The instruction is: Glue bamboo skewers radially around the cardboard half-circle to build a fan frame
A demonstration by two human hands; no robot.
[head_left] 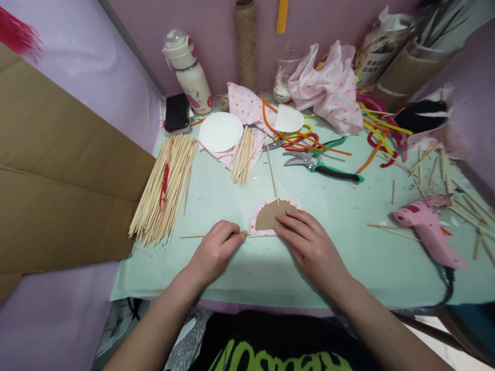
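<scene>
A half-round piece of brown cardboard (266,215) lies on the table, its rim wrapped in pink dotted cloth. One thin wooden stick (273,172) points away from its curved top edge, the near end resting on the cardboard. My right hand (309,245) lies over the right side of the piece, fingers stretched out flat on it. At the lower left corner, my left hand (220,247) is closed in a pinch around a second wooden stick (192,236), whose tip meets the cloth rim. The middle of that stick is hidden by my fingers.
A big pile of sticks (164,190) lies left beside a cardboard sheet (69,170). Behind are a white disc (221,132), green-handled pruning shears (320,164), pink dotted cloth (328,87) and a bottle (189,72). A pink glue gun (429,224) rests at right.
</scene>
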